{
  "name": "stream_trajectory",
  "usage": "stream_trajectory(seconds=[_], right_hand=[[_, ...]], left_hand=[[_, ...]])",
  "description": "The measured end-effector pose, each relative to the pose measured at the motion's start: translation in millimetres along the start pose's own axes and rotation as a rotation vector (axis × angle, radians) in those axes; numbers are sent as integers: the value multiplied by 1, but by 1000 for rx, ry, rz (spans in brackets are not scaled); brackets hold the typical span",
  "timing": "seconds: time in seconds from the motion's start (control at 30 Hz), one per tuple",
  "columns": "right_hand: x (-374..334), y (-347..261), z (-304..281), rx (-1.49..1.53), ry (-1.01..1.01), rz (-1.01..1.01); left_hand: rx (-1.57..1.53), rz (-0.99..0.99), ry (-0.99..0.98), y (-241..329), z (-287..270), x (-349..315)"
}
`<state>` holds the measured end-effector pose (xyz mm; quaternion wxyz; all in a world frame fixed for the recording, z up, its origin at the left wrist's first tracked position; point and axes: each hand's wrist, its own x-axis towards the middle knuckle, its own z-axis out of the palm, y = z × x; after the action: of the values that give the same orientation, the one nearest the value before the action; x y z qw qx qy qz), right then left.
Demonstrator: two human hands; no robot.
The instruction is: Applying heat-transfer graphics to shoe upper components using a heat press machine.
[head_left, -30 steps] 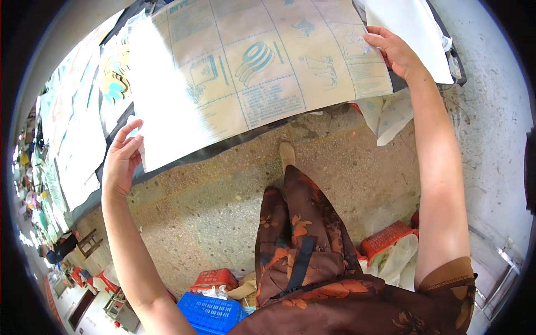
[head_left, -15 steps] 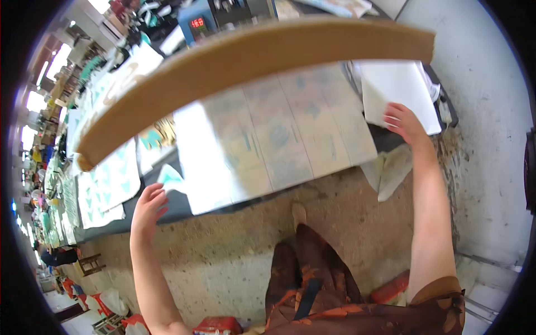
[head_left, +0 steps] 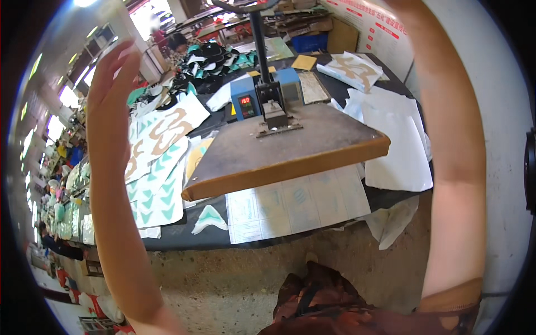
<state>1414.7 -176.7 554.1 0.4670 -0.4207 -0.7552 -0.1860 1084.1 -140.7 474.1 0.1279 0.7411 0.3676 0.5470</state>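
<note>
My left hand (head_left: 114, 75) is raised at the upper left, fingers stretched out and slightly blurred, with nothing in them. My right forearm (head_left: 455, 134) reaches up along the right side; its hand lies beyond the upper edge. Between my arms is a heat press with a wide brown-edged upper plate (head_left: 301, 142). A black lever (head_left: 258, 47) rises from it to a handle (head_left: 245, 8). Below the plate lies a pale lined sheet (head_left: 298, 209), partly hidden. A white and teal curved piece (head_left: 210, 219) sits beside it, touched by neither hand.
White sheets with teal arrow shapes (head_left: 162, 198) and brown patterns cover the table's left side. A blue control box (head_left: 244, 99) with a red display stands behind the plate. White paper (head_left: 397, 159) lies at the right near the wall. Dark cut pieces are heaped farther back, near another person.
Both my arms have risen from low beside the sheet. The view has tilted up, so the press plate's top, lever and handle now show.
</note>
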Motion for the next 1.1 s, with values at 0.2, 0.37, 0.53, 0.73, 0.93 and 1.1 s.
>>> stream_trajectory(seconds=[0.2,0.37,0.53,0.73,0.93,1.1], right_hand=[[36,3,49,-276,-274,27],[-46,-40,45,-406,-34,-303],[-161,-73,49,-86,-542,14],[-270,-89,74,71,-600,-5],[-345,-94,109,99,-784,39],[-355,-91,120,117,-889,21]], left_hand=[[268,32,-18,107,56,19],[842,299,-11,76,55,2],[379,313,-536,86,83,-98],[393,151,-797,40,119,-200],[427,110,-719,-6,152,-286],[424,66,-677,-17,160,-303]])
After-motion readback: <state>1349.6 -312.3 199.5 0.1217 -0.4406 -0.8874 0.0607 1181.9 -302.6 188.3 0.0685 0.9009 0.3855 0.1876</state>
